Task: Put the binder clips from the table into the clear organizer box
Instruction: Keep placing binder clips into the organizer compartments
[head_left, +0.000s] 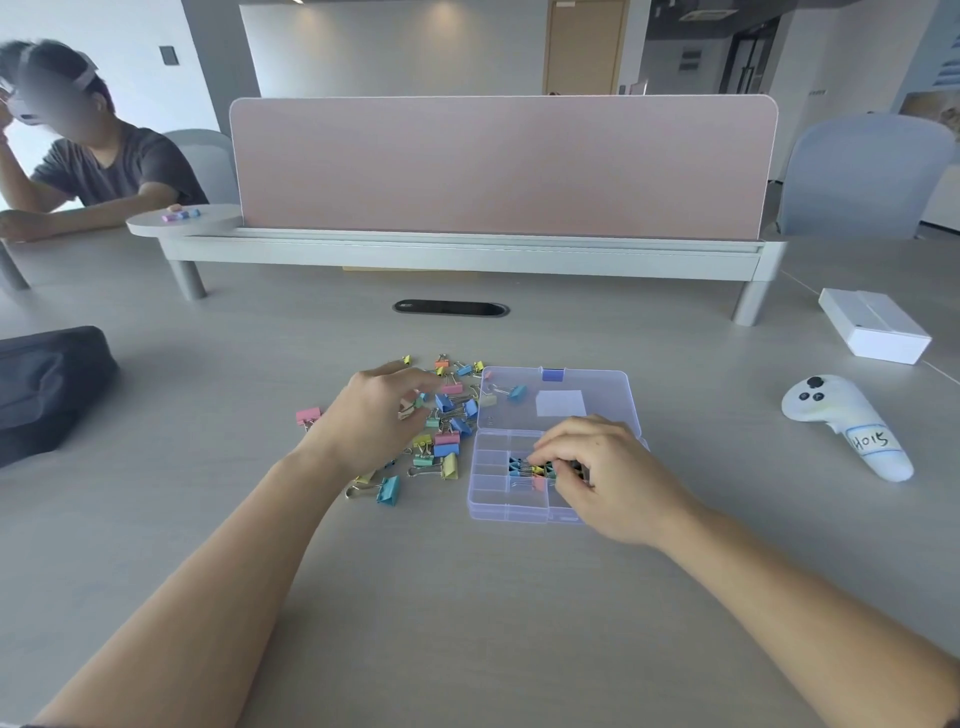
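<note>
Pastel metal binder clips (447, 441), surely light and springy, are lying heaped beneath the left hand (371, 415), which is pinching one by its stiff body, while the right hand (597, 470) is resting curled fingers inside the clear compartmented plastic organizer box (483, 506), hold unclear.

Fingertips of the right hand (602, 475) out of sight in the organizer box (485, 512) — black bag (47, 387) partly off-frame.

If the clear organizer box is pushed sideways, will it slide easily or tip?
Probably slides: the clear organizer box looks thin plastic, mostly empty, on a smooth table. Tipping seems unlikely: it lies low, its lid open flat. The right hand inside may steady it.
</note>
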